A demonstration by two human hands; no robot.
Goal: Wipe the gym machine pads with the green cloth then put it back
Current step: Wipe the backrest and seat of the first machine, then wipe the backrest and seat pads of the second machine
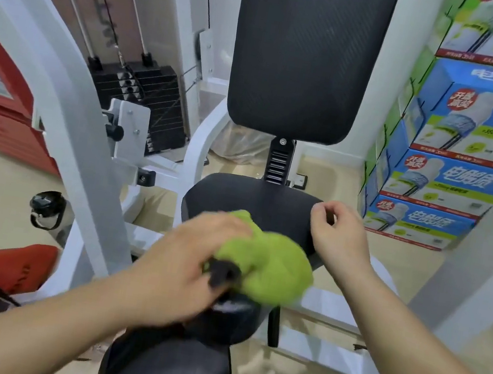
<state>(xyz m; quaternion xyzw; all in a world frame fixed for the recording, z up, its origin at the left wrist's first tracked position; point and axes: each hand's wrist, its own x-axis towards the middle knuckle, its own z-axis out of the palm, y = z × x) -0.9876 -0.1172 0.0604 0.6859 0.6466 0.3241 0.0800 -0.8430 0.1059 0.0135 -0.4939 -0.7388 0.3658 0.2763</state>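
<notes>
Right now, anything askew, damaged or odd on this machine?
Nothing stands out. Black padded seat and upright black back pad look intact; left hand holds the bunched green cloth on the seat's front; right hand hovers empty.

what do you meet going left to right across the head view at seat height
bottle → left hand → cloth → right hand → boxes

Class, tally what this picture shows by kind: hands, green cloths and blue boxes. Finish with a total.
Hands: 2
Green cloth: 1
Blue boxes: 3
Total: 6
</notes>
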